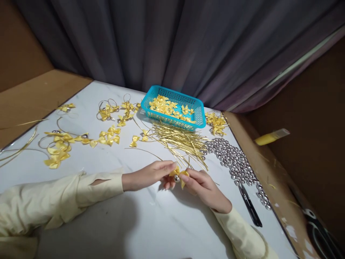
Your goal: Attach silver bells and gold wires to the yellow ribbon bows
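Near the middle of the white table, my left hand [159, 173] and my right hand [206, 187] pinch a yellow ribbon bow [176, 170] from either side. A shiny silver bell [176, 178] sits at the front of the bow, between my fingers. My left thumb presses on the bow's left loop; my right thumb and forefinger close on its right side. Just beyond my hands lies a loose pile of gold wire ties [180, 140]. To the right spreads a heap of small silver bells [234, 158]. Whether a wire runs through the held bow is hidden.
A blue plastic basket [199, 111] at the back holds yellow bows. More bows with wires and bells [58, 151] lie on the left. Black tweezers [250, 207] rest beside the bells. Scissors [320, 230] and a yellow tube [271, 137] lie past the right edge.
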